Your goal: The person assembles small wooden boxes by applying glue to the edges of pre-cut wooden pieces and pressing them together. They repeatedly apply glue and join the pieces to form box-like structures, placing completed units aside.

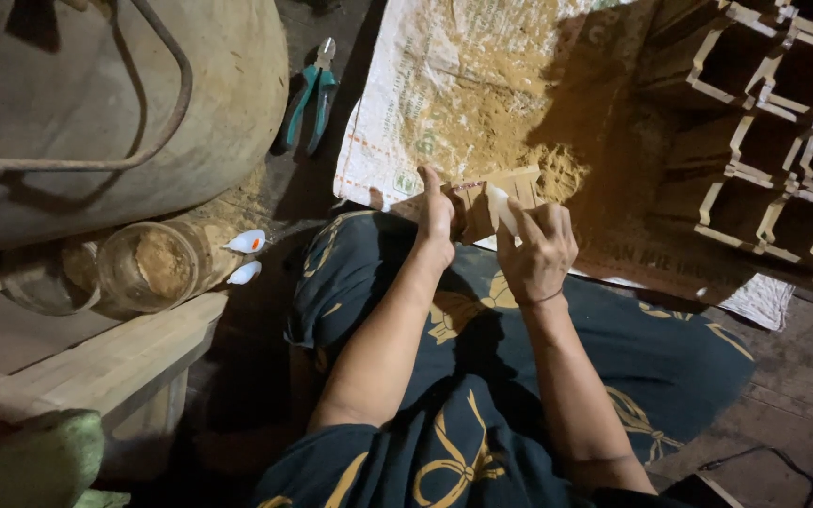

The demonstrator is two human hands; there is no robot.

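My left hand (435, 218) grips the near end of a small open wooden box (482, 199), thumb up along its side. Beside it, my right hand (538, 246) is closed around a small white bottle (502, 209) whose end rests against the box's inner corner. Both hands work over my lap, which is covered by dark cloth with yellow patterns (519, 376). The box sits at the edge of a woven sack (425, 103) spread on the floor and covered with sawdust (510, 103).
Stacked wooden boxes (764, 132) fill the upper right. Teal-handled pliers (310, 99) lie beside a large drum (143, 103). A glass jar (148, 268) lies on its side, two small white bottles (247, 254) next to it. A wooden bench (96, 367) is at the left.
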